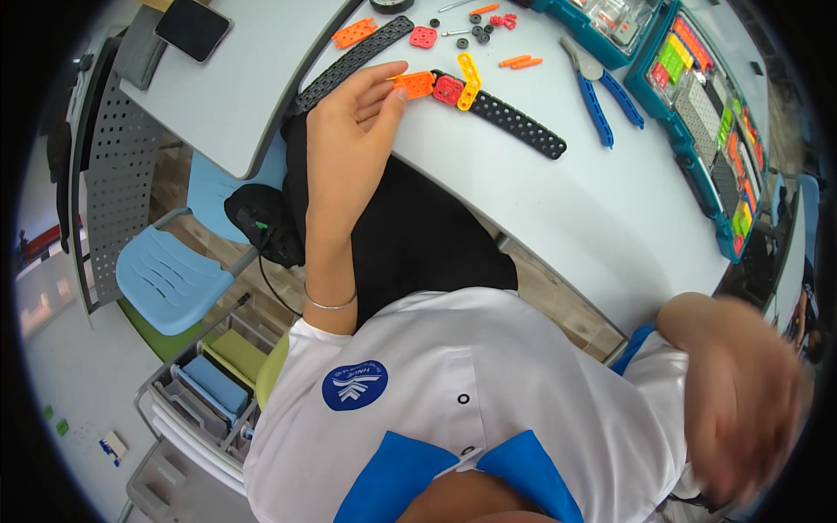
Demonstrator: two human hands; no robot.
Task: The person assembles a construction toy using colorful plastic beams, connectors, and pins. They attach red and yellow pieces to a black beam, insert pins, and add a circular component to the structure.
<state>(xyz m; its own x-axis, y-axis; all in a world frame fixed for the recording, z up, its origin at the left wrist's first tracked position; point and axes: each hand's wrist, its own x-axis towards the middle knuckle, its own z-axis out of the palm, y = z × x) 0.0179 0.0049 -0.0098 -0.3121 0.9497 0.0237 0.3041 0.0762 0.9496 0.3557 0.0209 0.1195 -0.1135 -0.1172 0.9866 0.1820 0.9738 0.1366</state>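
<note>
My left hand (356,144) reaches over the table's near edge, its thumb and fingers pinching an orange perforated plate (413,84). That plate forms the left end of a joined construction-kit piece: a red square connector (448,90) comes beside it, then a yellow angled beam (470,80) and a long black perforated strip (519,125) running right across the table. Off at the lower right, away from the table parts, my right hand (748,405) is smeared by motion, so its fingers cannot be made out.
Beyond the piece lie another black strip (357,61), a loose orange plate (355,33), a red square connector (423,37), orange pins (521,63) and small black parts. Blue-handled pliers (596,98) rest before a teal parts case (689,161). A phone (193,30) lies at far left.
</note>
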